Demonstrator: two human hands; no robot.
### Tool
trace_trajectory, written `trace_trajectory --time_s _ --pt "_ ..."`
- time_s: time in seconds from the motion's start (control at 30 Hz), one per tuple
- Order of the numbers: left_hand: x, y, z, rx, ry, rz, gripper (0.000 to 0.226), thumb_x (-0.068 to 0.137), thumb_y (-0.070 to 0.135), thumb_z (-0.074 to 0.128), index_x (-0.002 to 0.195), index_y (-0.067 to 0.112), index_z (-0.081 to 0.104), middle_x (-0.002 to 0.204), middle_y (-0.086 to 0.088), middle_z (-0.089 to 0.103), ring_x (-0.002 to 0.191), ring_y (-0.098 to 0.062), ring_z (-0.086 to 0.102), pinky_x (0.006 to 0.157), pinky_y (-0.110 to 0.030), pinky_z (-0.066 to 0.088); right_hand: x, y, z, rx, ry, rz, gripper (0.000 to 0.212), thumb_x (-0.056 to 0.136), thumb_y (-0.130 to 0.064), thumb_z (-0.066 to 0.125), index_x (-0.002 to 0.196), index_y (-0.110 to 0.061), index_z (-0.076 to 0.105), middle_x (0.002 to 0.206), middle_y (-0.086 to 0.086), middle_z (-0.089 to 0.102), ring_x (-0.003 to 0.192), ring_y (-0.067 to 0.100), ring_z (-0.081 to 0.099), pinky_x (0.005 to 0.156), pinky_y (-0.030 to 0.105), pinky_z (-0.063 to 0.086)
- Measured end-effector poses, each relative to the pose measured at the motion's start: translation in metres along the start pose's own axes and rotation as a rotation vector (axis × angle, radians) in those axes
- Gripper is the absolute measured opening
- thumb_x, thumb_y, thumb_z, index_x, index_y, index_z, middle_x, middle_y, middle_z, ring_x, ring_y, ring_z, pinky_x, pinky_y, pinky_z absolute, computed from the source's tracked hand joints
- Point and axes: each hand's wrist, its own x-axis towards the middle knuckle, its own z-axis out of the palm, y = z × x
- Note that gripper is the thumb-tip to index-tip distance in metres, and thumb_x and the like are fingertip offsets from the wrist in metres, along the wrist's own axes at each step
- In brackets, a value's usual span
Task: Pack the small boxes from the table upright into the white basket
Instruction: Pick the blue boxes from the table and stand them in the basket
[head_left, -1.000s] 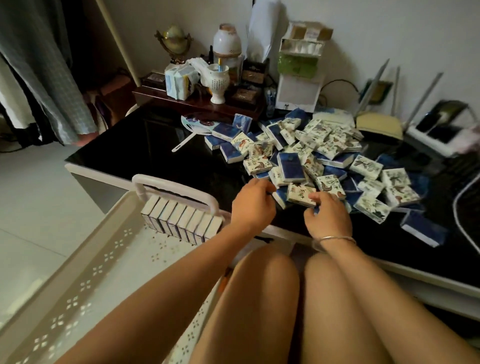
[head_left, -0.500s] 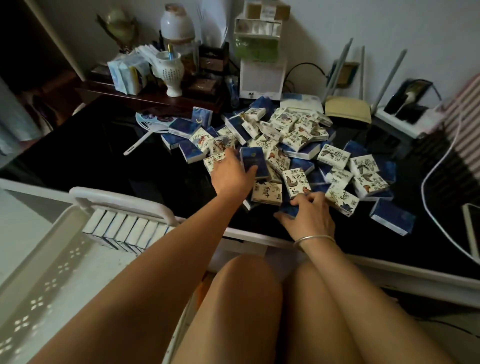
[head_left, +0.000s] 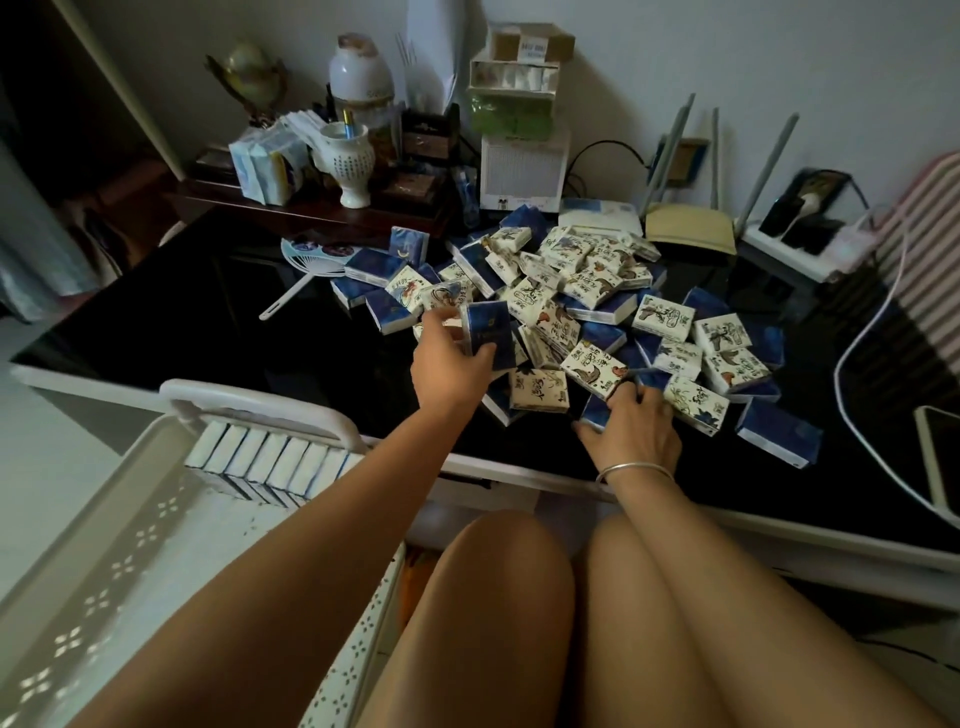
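A white hand fan is laid flat just beside a dark wooden tray, on which a white ceramic cup is stood. A yellowish router and a power strip are set by the wall.

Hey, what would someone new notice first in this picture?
A heap of small boxes, blue and illustrated white, covers much of the black table. The left hand grips a blue box at its near-left side. Below-left, a row of upright boxes lines the far end of the white basket.

A home room: router, vase and fan on the table
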Motion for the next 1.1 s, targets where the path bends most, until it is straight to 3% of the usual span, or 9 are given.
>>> trace_trajectory --time_s 0.1,0.23,0.43,0.57,0.63,0.8,0.87,0.97,1.1 --pt "-0.009 -0.007 -0.008 -0.233 -0.069 -0.135 0.054 0.081 0.020 0.077 0.124 0.021 0.044 0.111 -0.005 0.064 0.098 -0.022 0.066 0.090 -0.043 0.055 -0.002 -0.004 -0.004 -0.031 0.021 -0.003 0.055 0.077 -0.040 0.069 0.117 -0.008 0.049 0.124 0.017 0.050 0.110 0.035 0.051 0.075 0.037 0.047" --pt "-0.029 -0.010 -0.019 -0.552 -0.184 -0.301 0.049 0.086 0.007 0.071 0.128 0.011 0.046 0.102 -0.007 0.062 0.100 -0.026 0.068 0.088 -0.037 0.057 -0.011 -0.003 -0.009 0.104 0.022 0.005 0.043 0.077 -0.034 0.067 0.112 -0.012 0.056 0.127 0.014 0.047 0.113 0.036 0.048 0.077 0.037 0.046" --pt "-0.048 -0.011 -0.026 -0.813 -0.352 -0.491 0.033 0.098 0.003 0.049 0.130 0.012 0.052 0.127 -0.017 0.061 0.083 -0.018 0.066 0.058 -0.026 0.052 -0.039 -0.012 -0.029 0.332 0.182 -0.051 0.025 0.084 -0.035 0.058 0.102 -0.020 0.066 0.112 0.009 0.055 0.098 0.034 0.056 0.071 0.032 0.041" --pt "-0.054 -0.006 -0.042 -1.120 -0.535 -0.654 0.062 0.087 -0.013 0.020 0.135 0.013 0.048 0.122 -0.021 0.060 0.080 -0.020 0.060 0.062 -0.024 0.043 -0.052 -0.020 -0.046 0.495 0.260 -0.035 0.025 0.092 -0.037 0.052 0.104 -0.017 0.059 0.107 0.006 0.061 0.096 0.031 0.059 0.069 0.029 0.035" --pt "-0.056 -0.006 -0.051 -1.188 -0.589 -0.704 0.061 0.084 -0.010 0.018 0.132 0.010 0.049 0.120 -0.021 0.061 0.077 -0.019 0.057 0.065 -0.024 0.040 -0.055 -0.027 -0.056 0.582 0.257 -0.048 0.025 0.096 -0.039 0.047 0.096 -0.016 0.057 0.098 0.004 0.062 0.091 0.029 0.058 0.067 0.027 0.031" --pt "-0.053 -0.012 -0.073 -1.200 -0.654 -0.765 0.034 0.094 0.026 0.035 0.112 0.010 0.059 0.095 -0.013 0.066 0.069 -0.018 0.056 0.057 -0.023 0.047 -0.062 -0.062 -0.072 0.839 0.046 -0.098 0.039 0.096 -0.049 0.041 0.080 -0.016 0.055 0.070 -0.005 0.057 0.067 0.016 0.055 0.058 0.032 0.040" --pt "-0.055 -0.016 -0.086 -1.152 -0.695 -0.722 0.048 0.093 0.052 0.043 0.107 0.010 0.062 0.089 -0.011 0.065 0.066 -0.018 0.054 0.055 -0.022 0.046 -0.065 -0.078 -0.073 0.899 -0.013 -0.130 0.042 0.095 -0.053 0.042 0.080 -0.017 0.058 0.073 -0.002 0.063 0.063 0.012 0.062 0.055 0.028 0.051" --pt "-0.058 -0.022 -0.114 -0.984 -0.750 -0.595 0.066 0.085 0.071 0.044 0.110 0.013 0.063 0.087 -0.010 0.065 0.068 -0.018 0.054 0.056 -0.024 0.045 -0.067 -0.098 -0.071 0.872 -0.054 -0.215 0.039 0.095 -0.050 0.043 0.077 -0.018 0.059 0.070 -0.003 0.062 0.061 0.008 0.061 0.046 0.015 0.047" --pt "-0.058 -0.038 -0.154 -0.758 -0.618 -0.524 0.047 0.086 0.059 0.051 0.110 0.023 0.065 0.094 -0.007 0.071 0.082 -0.018 0.063 0.076 -0.031 0.043 -0.073 -0.131 -0.058 0.882 -0.171 -0.286 0.053 0.086 -0.068 0.040 0.073 -0.021 0.061 0.069 -0.002 0.063 0.072 0.021 0.065 0.065 0.045 0.057"
